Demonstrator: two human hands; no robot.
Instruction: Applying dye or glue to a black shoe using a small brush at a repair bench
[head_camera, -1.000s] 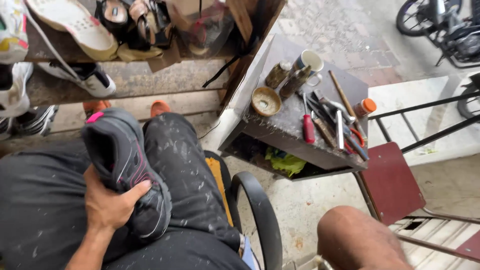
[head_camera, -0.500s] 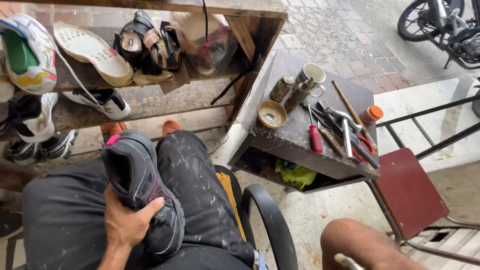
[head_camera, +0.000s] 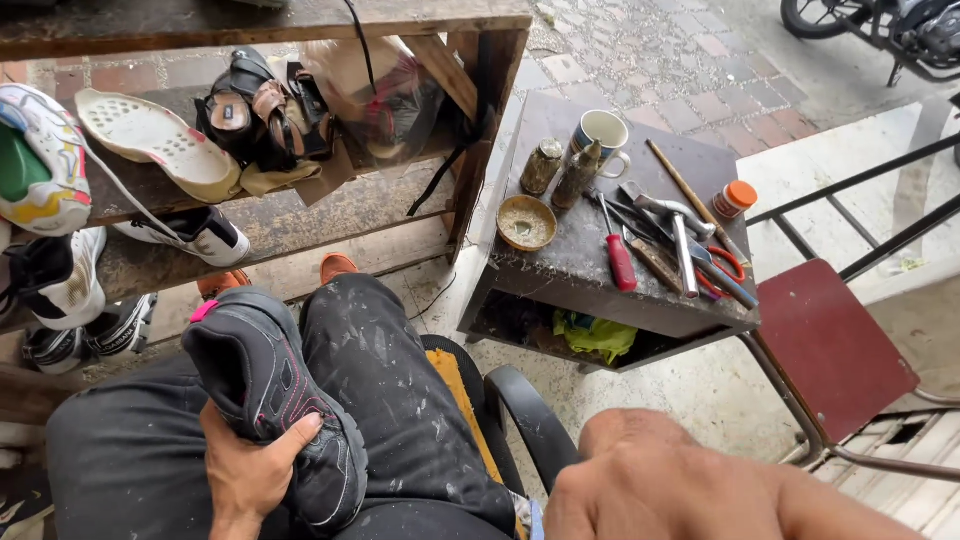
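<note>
Left hand (head_camera: 250, 470): fingers wrapped around a black mesh sports shoe with pink trim (head_camera: 270, 395), resting on the lap. Right hand (head_camera: 690, 485): blurred at the near edge, grip indiscernible. Right of the shoe: dark worn wooden side table (head_camera: 580, 265) bearing a red-handled screwdriver (head_camera: 619, 255).

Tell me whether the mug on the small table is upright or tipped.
Upright: the mug stands on the small table, its open mouth facing up and handle at the side.
</note>
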